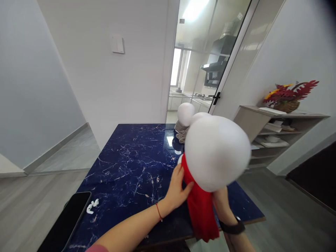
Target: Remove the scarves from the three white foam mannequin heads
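Note:
A smooth white foam mannequin head [217, 152] stands near the table's right side, with a red scarf [200, 206] around its neck. The scarf's end hangs down over the front edge of the table. My left hand [180, 187] has its fingers and thumb closed on the scarf at the neck's left side. On the other side, my right hand [222, 199] is against the scarf just under the head. Its fingers are hidden behind the cloth and the head.
Behind stands another white mannequin head [186, 113] with grey-brown cloth [181, 131] below it. A black phone [67, 222] and white earphones [92, 205] lie at the left of the blue marbled table [131, 157]. A shelf [278, 129] stands right, beyond a glass door [199, 52].

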{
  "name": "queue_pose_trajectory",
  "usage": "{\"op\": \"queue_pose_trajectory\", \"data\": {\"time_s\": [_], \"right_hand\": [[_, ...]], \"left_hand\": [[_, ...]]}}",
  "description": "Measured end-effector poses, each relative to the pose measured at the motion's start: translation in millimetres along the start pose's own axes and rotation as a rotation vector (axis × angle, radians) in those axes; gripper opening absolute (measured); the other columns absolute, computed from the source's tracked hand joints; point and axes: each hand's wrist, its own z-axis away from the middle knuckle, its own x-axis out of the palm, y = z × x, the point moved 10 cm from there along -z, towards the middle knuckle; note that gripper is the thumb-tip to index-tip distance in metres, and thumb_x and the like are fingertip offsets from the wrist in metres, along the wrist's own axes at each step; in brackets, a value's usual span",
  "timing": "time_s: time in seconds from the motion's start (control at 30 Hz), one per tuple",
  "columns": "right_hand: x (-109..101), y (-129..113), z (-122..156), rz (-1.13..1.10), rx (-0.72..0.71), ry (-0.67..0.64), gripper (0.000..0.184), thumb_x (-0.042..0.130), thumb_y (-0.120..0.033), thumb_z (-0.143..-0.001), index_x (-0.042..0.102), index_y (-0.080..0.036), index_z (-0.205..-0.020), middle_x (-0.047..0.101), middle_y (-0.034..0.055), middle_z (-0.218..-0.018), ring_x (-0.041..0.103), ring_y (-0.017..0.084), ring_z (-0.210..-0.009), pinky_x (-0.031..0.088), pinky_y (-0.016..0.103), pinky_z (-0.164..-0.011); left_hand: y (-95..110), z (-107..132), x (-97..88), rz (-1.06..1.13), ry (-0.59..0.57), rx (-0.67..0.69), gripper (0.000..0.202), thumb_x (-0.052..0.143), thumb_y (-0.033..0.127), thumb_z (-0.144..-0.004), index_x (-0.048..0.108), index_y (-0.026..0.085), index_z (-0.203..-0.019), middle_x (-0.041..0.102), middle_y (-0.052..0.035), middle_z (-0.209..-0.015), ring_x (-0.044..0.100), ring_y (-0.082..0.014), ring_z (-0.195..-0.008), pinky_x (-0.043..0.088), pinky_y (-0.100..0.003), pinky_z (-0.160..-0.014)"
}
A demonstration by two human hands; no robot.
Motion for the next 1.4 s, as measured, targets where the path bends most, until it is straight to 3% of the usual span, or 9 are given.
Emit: {"op": "queue_pose_trajectory", "data": {"time_s": [0.23, 0.37, 0.47, 0.6, 0.83, 0.93, 1.03, 1.17, 1.4], "right_hand": [[207, 16, 5, -0.241, 0.117, -0.331, 0.046, 0.053, -0.056, -0.075, 0.063, -0.019, -0.103, 0.068, 0.0043, -0.099, 0.056, 0.021, -0.098, 0.045, 0.036, -0.086], [281, 37, 10, -0.335, 0.172, -0.408, 0.042, 0.051, -0.054, -0.077, 0.060, -0.021, -0.101, 0.065, 0.0036, -0.108, 0.056, 0.018, -0.099, 0.043, 0.032, -0.089], [313, 52, 12, -0.347, 0.189, -0.436, 0.039, 0.049, -0.051, -0.079, 0.059, -0.021, -0.103, 0.064, 0.0038, -0.112, 0.056, 0.017, -0.101, 0.043, 0.031, -0.090], [327, 65, 13, -0.322, 0.193, -0.446, 0.039, 0.050, -0.048, -0.080, 0.058, -0.021, -0.107, 0.062, 0.0043, -0.115, 0.054, 0.018, -0.107, 0.041, 0.032, -0.093], [320, 63, 14, -0.212, 0.123, -0.497, 0.046, 0.042, -0.051, -0.086, 0.054, -0.020, -0.118, 0.061, 0.0063, -0.116, 0.059, 0.018, -0.098, 0.046, 0.030, -0.081], [294, 54, 9, -0.031, 0.018, -0.311, 0.041, 0.041, -0.049, -0.086, 0.055, -0.019, -0.109, 0.063, 0.0080, -0.109, 0.058, 0.018, -0.096, 0.043, 0.029, -0.081], [275, 43, 11, 0.097, -0.056, -0.193, 0.034, 0.045, -0.049, -0.085, 0.057, -0.018, -0.089, 0.065, 0.0060, -0.086, 0.058, 0.018, -0.080, 0.041, 0.027, -0.073], [286, 35, 23, 0.258, -0.103, -0.353, 0.039, 0.043, -0.050, -0.085, 0.053, -0.020, -0.063, 0.058, -0.0003, -0.057, 0.050, 0.014, -0.054, 0.033, 0.024, -0.057], [300, 31, 34, 0.297, -0.180, -0.469, 0.038, 0.051, -0.040, -0.079, 0.041, -0.020, -0.048, 0.041, -0.0052, -0.045, 0.033, 0.010, -0.046, 0.023, 0.024, -0.050]], "left_hand": [[-97, 2, -125.1, -0.202, 0.280, -0.095, 0.057, 0.053, 0.029, -0.084, 0.035, 0.022, -0.139, 0.040, -0.0118, -0.142, 0.035, -0.0271, -0.131, 0.026, -0.049, -0.109], [-146, -2, -171.8, -0.240, 0.372, -0.146, 0.057, 0.055, 0.027, -0.081, 0.041, 0.018, -0.135, 0.045, -0.0134, -0.139, 0.039, -0.0278, -0.129, 0.027, -0.048, -0.109], [-171, -5, -191.6, -0.219, 0.415, -0.169, 0.056, 0.056, 0.027, -0.079, 0.043, 0.018, -0.133, 0.047, -0.0126, -0.137, 0.041, -0.0276, -0.128, 0.027, -0.047, -0.109], [-192, -4, -203.6, -0.146, 0.448, -0.201, 0.054, 0.056, 0.025, -0.077, 0.047, 0.018, -0.131, 0.048, -0.0114, -0.137, 0.042, -0.0266, -0.127, 0.027, -0.046, -0.110], [-208, 6, -207.0, -0.094, 0.489, -0.275, 0.054, 0.043, 0.015, -0.077, 0.045, 0.017, -0.131, 0.046, -0.0101, -0.138, 0.040, -0.0241, -0.129, 0.027, -0.044, -0.111], [-202, 17, -218.1, -0.234, 0.599, -0.326, 0.056, 0.051, 0.016, -0.073, 0.043, 0.014, -0.128, 0.048, -0.0145, -0.130, 0.044, -0.0275, -0.124, 0.034, -0.047, -0.105], [-187, 25, -224.3, -0.373, 0.648, -0.332, 0.035, 0.050, 0.015, -0.074, 0.054, 0.015, -0.108, 0.051, -0.0126, -0.109, 0.053, -0.0263, -0.105, 0.046, -0.046, -0.091], [-168, 21, -213.9, -0.400, 0.533, -0.257, 0.019, 0.047, 0.010, -0.073, 0.061, 0.019, -0.083, 0.049, -0.0075, -0.100, 0.054, -0.0216, -0.096, 0.048, -0.038, -0.086], [-155, 10, -191.8, -0.568, 0.295, -0.153, 0.020, 0.049, 0.009, -0.071, 0.061, 0.019, -0.084, 0.048, -0.0083, -0.105, 0.051, -0.0230, -0.103, 0.043, -0.039, -0.093]]}}
